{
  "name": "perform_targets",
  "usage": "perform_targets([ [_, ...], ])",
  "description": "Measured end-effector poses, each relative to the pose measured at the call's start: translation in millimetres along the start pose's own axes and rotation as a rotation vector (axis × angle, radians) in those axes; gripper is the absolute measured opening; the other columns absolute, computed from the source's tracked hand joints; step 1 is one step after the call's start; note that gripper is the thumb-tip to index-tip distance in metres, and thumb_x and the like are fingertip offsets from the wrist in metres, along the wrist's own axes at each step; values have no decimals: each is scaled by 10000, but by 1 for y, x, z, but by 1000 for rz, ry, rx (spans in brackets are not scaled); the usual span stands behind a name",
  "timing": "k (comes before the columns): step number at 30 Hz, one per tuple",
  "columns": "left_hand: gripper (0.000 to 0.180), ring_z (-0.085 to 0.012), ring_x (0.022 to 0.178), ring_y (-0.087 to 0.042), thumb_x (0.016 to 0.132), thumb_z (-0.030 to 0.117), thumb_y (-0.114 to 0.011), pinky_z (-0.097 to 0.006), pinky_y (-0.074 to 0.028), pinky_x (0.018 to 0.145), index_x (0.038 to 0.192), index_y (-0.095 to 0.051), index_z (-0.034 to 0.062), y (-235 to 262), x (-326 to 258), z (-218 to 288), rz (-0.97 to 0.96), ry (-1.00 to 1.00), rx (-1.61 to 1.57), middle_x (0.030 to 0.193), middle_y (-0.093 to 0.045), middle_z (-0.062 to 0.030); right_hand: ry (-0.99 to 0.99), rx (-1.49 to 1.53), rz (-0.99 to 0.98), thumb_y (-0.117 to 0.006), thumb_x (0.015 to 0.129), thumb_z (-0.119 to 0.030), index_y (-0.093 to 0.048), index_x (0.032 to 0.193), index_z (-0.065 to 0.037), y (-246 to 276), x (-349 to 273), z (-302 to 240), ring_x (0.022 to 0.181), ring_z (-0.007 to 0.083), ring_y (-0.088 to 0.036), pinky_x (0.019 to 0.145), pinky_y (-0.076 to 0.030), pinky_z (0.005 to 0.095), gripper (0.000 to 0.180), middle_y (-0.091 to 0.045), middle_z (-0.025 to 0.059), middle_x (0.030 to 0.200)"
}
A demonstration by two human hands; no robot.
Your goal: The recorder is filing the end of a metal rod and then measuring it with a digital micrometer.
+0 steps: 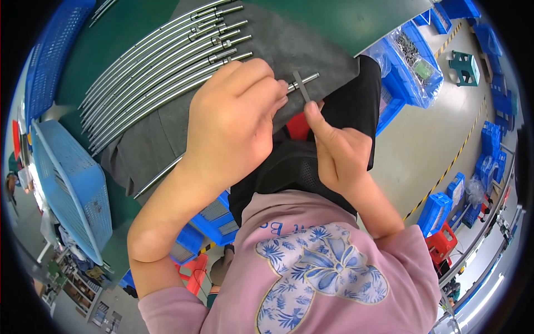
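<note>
My left hand [233, 114] is closed around a thin metal rod [158, 176] that slants from lower left to upper right under my palm. The rod's far end sticks out past my fingers. My right hand [342, 150] pinches a thin, flat grey metal tool [301, 86] between thumb and fingers. This tool lies across the rod near its end; its lower part is hidden behind my thumb. Beside my left hand, several similar metal rods [161, 78] with small fittings lie side by side on a dark grey cloth [283, 44].
The cloth covers part of a green table [334, 22]. Light-blue perforated baskets [75, 183] stand at the left. On the right are a blue bin [414, 64] of small metal parts and a green stool [465, 69]. More blue boxes [214, 217] sit below the table edge.
</note>
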State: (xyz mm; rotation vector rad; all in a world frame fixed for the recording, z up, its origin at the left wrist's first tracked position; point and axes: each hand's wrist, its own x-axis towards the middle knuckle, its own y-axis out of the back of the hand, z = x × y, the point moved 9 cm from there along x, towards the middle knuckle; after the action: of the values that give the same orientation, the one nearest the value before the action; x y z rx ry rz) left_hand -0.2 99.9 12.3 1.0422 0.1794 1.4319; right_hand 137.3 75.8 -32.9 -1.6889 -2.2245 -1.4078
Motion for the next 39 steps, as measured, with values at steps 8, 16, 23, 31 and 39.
perform_targets([
  [8, 175, -281, 669, -533, 626, -45, -687, -367, -434, 579, 765, -600, 16, -1, 0, -1, 1, 9, 4, 739, -521, -84, 7, 0, 34, -586, 693, 11, -640, 1214, -93, -4, -5, 5, 379, 164, -429, 385, -348, 293, 534, -446, 22, 501],
  [16, 174, -278, 675, -532, 624, -45, -690, -371, -430, 574, 756, -592, 14, 0, -1, 1, 7, 28, -8, 740, -520, -82, 8, 14, 38, -586, 723, 17, -622, 1234, -90, -4, -7, 3, 376, 169, -426, 385, -348, 295, 524, -426, 23, 487],
  [23, 161, -279, 663, -527, 636, -50, -681, -366, -423, 566, 746, -586, 19, 1, -3, 0, 5, 35, 0, 730, -515, -81, 48, 55, 88, -599, 704, 17, -636, 1214, -71, -5, 9, -1, 358, 166, -401, 377, -341, 287, 519, -422, 29, 477],
  [31, 174, -276, 649, -525, 627, -52, -687, -365, -424, 562, 754, -588, 15, 1, -2, 0, 2, 29, -17, 728, -522, -80, 30, 57, 102, -600, 697, 9, -638, 1214, -74, -9, 10, 0, 366, 169, -418, 379, -348, 280, 525, -440, 29, 486],
  [39, 174, -267, 659, -529, 630, -51, -696, -353, -430, 569, 751, -593, 19, 1, -2, 3, -2, -2, 23, 729, -525, -74, 44, 26, 83, -584, 696, 11, -623, 1239, -75, -8, 7, -2, 363, 166, -408, 377, -345, 292, 551, -418, 23, 480],
])
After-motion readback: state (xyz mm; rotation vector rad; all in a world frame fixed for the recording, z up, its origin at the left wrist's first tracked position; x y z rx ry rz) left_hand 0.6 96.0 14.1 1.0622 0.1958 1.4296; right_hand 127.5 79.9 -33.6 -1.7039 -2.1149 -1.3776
